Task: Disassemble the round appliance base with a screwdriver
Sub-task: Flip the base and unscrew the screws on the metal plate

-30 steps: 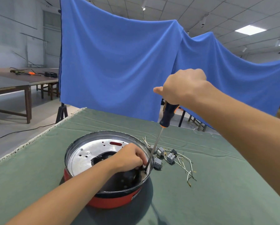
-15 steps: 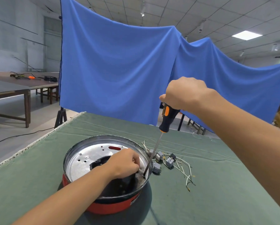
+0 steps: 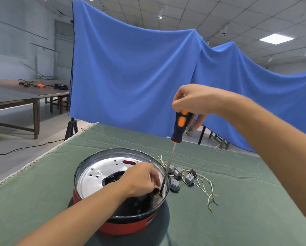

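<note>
— Hands? Our right hand grips the screwdriver handle; left fingers curl beside its tip.
— Base? Base: red, metal-lined, on our table.

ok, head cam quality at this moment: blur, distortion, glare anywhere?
Head view: the near table edge and the blue backdrop bow from wide-angle distortion; the right hand gripping the screwdriver looks slightly soft; the silver plate inside the appliance base shows mild sheen, no blown glare; the ceiling panel light is bright white.
</note>
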Demonstrator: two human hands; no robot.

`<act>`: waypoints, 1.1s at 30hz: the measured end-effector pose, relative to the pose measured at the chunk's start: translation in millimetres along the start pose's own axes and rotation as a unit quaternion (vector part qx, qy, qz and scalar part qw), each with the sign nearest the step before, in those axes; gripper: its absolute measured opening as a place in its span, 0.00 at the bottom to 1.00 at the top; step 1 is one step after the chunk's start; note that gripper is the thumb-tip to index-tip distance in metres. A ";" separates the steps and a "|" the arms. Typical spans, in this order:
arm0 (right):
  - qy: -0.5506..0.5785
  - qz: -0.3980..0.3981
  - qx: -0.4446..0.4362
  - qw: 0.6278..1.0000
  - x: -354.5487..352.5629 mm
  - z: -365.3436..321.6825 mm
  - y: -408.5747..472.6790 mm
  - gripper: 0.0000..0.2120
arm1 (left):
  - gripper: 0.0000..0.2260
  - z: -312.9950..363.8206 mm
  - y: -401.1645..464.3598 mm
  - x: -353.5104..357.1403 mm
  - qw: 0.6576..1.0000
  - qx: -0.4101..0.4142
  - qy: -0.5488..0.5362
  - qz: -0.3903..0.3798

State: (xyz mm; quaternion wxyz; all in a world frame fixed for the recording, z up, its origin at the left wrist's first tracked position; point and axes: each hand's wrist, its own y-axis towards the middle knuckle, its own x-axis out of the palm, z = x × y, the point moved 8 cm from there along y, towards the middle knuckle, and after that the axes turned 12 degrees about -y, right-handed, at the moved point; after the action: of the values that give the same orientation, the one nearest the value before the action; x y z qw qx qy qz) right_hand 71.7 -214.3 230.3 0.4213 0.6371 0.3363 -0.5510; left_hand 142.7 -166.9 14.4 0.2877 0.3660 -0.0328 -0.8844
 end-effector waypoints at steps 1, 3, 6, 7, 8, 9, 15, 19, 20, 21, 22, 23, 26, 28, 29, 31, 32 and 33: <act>0.033 -0.004 -0.003 0.999 -2.0 1.6 -0.1 0.11 | 0.15 3.2 -0.1 0.0 1.000 0.013 -0.002 0.001; 0.046 0.012 0.001 0.999 -0.3 7.5 0.7 0.12 | 0.15 6.7 0.6 1.3 0.999 0.035 -0.009 -0.003; -0.034 0.053 0.043 0.997 2.4 15.4 2.5 0.22 | 0.15 4.8 0.7 5.6 0.998 0.036 -0.042 -0.021; -0.059 0.069 0.042 0.995 -0.9 14.8 3.3 0.21 | 0.16 3.9 0.3 6.7 0.998 0.030 -0.052 -0.027; -0.052 0.067 0.031 0.996 -2.3 13.5 4.8 0.17 | 0.16 2.8 0.1 7.0 0.998 0.024 -0.058 -0.029; -0.017 0.042 0.014 0.999 -1.3 11.3 5.7 0.11 | 0.16 1.6 -0.1 6.8 0.997 0.019 -0.062 -0.029; 0.039 -0.030 -0.023 0.999 1.9 2.7 -0.5 0.12 | 0.16 -1.2 0.9 11.4 0.997 0.006 -0.058 -0.043; -0.005 0.048 -0.010 0.999 0.7 1.9 3.2 0.12 | 0.13 -0.5 -0.8 16.9 0.997 0.006 -0.054 -0.060; 0.022 0.036 -0.021 0.999 0.5 0.5 2.4 0.07 | 0.13 -0.9 -1.8 16.6 0.997 0.001 -0.050 -0.063; 0.049 0.013 -0.036 0.998 0.4 -2.0 1.2 0.05 | 0.12 -1.0 -2.8 15.6 0.997 -0.003 -0.042 -0.068; 0.067 -0.009 -0.055 0.996 -0.7 -5.4 0.2 0.06 | 0.11 -0.4 -3.8 14.5 0.996 -0.004 -0.033 -0.077; 0.068 -0.024 -0.068 0.995 -1.3 -7.6 -1.2 0.06 | 0.10 0.6 -4.6 13.9 0.996 -0.004 -0.024 -0.090; 0.028 -0.006 -0.044 0.999 -1.9 -6.9 -3.1 0.17 | 0.09 4.0 -4.1 13.5 0.991 -0.007 -0.011 -0.131; 0.001 0.032 -0.020 0.999 -2.5 -4.0 -0.7 0.21 | 0.09 6.0 -3.2 13.9 0.989 -0.008 -0.010 -0.147; -0.007 0.044 -0.022 0.999 -2.8 -3.0 1.4 0.17 | 0.09 6.2 -3.0 14.2 0.989 -0.008 -0.012 -0.150; 0.023 0.020 -0.037 0.999 -2.6 -3.5 2.0 0.06 | 0.09 5.5 -3.4 14.2 0.990 -0.007 -0.019 -0.140; 0.040 -0.008 -0.047 0.998 -1.9 -5.1 1.0 0.08 | 0.09 4.2 -4.1 13.8 0.991 -0.009 -0.025 -0.129; 0.054 -0.037 -0.057 0.996 -0.8 -6.9 0.8 0.11 | 0.09 2.7 -4.6 13.3 0.992 -0.012 -0.032 -0.120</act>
State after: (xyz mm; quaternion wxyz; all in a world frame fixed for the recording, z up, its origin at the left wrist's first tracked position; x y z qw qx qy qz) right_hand 75.2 -208.3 231.5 0.4176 0.6281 0.4127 -0.5107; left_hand 131.1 -170.6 6.8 0.1831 0.3350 0.0130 -0.9242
